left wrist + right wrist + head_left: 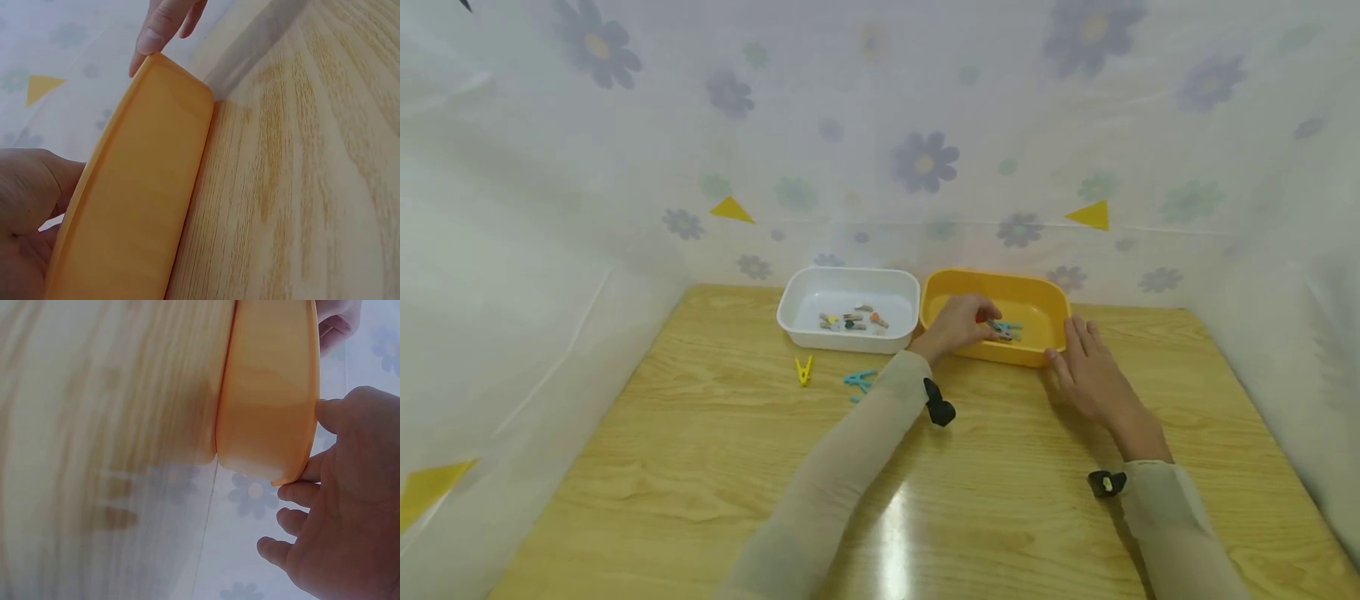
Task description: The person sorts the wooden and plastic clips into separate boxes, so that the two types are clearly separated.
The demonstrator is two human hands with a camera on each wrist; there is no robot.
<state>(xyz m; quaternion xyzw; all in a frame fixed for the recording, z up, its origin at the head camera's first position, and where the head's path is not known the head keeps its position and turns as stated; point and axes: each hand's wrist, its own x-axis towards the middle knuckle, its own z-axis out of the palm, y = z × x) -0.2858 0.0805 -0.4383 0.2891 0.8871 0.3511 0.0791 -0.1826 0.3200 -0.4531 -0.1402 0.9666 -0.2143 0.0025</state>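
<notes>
Your left hand (958, 323) reaches into the yellow tray (1051, 302) at twelve o'clock, fingers seemingly pinching a teal clothespin (1004, 329), though it's small. Your right hand (1090, 371) rests flat, fingers straight, steadying the tray's four-o'clock corner.

Wooden table (700, 467), glare on top; flower-print white sheeting (925, 125) walls three sides, yellow triangles (1092, 216).

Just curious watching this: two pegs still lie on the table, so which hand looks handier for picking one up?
Probably the left hand: the yellow peg and blue peg lie on its side, while the right hand steadies the yellow tray.
</notes>
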